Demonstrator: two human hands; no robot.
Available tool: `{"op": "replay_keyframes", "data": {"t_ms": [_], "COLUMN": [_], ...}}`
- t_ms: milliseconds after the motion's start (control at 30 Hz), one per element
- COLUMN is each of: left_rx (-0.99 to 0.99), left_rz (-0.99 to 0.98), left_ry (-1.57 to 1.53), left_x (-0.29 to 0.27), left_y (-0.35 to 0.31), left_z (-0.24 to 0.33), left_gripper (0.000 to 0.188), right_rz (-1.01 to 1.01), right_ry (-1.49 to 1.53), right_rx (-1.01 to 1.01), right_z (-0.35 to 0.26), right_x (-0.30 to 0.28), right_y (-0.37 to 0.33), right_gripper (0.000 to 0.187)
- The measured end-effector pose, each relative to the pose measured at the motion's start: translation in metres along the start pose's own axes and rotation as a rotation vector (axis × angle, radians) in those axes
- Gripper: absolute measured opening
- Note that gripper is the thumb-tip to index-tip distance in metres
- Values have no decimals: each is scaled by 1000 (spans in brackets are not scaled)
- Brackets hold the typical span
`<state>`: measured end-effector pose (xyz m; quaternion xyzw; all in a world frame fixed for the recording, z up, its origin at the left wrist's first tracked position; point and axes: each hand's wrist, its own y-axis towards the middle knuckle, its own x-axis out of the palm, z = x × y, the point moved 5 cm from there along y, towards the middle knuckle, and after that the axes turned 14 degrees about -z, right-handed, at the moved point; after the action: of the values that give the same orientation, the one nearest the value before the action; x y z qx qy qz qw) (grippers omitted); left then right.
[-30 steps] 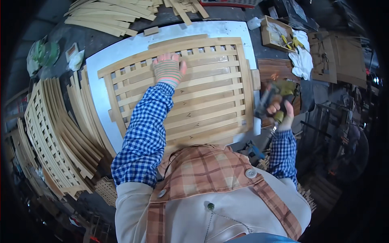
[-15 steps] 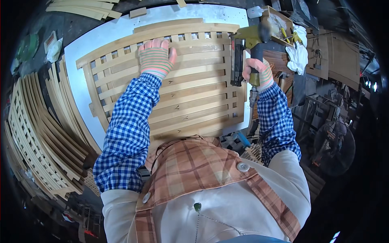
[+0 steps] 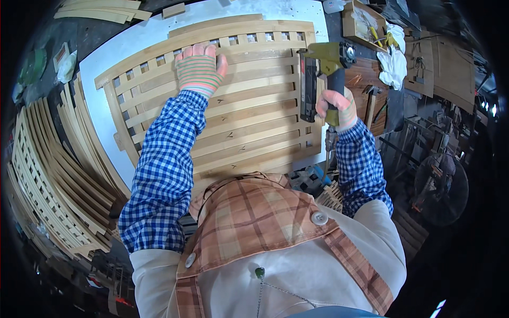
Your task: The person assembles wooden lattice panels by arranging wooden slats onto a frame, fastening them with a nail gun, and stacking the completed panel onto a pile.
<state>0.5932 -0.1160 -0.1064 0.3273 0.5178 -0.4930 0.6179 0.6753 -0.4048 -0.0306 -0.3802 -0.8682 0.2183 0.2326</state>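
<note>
A slatted wooden panel with a curved far rail lies on a white board. My left hand, in a striped glove with bare fingertips, rests flat on the panel close to its far rail, fingers stretched out. In my right hand, also gloved, is a yellow-green and black nail gun. Its black magazine stands over the panel's right end, and an air hose fitting hangs from the handle's near end. Whether the gun's nose touches the wood cannot be seen. Small dark marks show on several slats.
Curved wooden strips are stacked on the left, beside a finished-looking slotted rail stack. At the far right stand a wooden box, a white cloth and a hammer. A round fan stands lower right.
The nail gun has come nearer to me along the panel's right end, held in my right hand. My left hand stays on the panel. The whole view has shifted a little.
</note>
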Motion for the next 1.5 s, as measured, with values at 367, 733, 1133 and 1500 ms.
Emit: {"op": "replay_keyframes", "data": {"t_ms": [367,733,1133,1500], "left_rx": [22,8,9,-323], "left_rz": [32,28,46,-119], "left_ry": [32,104,127,170], "left_x": [0,3,5,-40], "left_y": [1,0,0,-55], "left_z": [0,2,2,-189], "left_gripper": [32,34,33,32], "right_rz": [65,112,138,-10], "right_ry": [57,14,-63,-74], "right_rx": [20,154,236,-169], "right_z": [32,67,98,30], "right_x": [0,8,13,53], "right_y": [-53,-115,-165,-110], "right_gripper": [16,16,14,30]}}
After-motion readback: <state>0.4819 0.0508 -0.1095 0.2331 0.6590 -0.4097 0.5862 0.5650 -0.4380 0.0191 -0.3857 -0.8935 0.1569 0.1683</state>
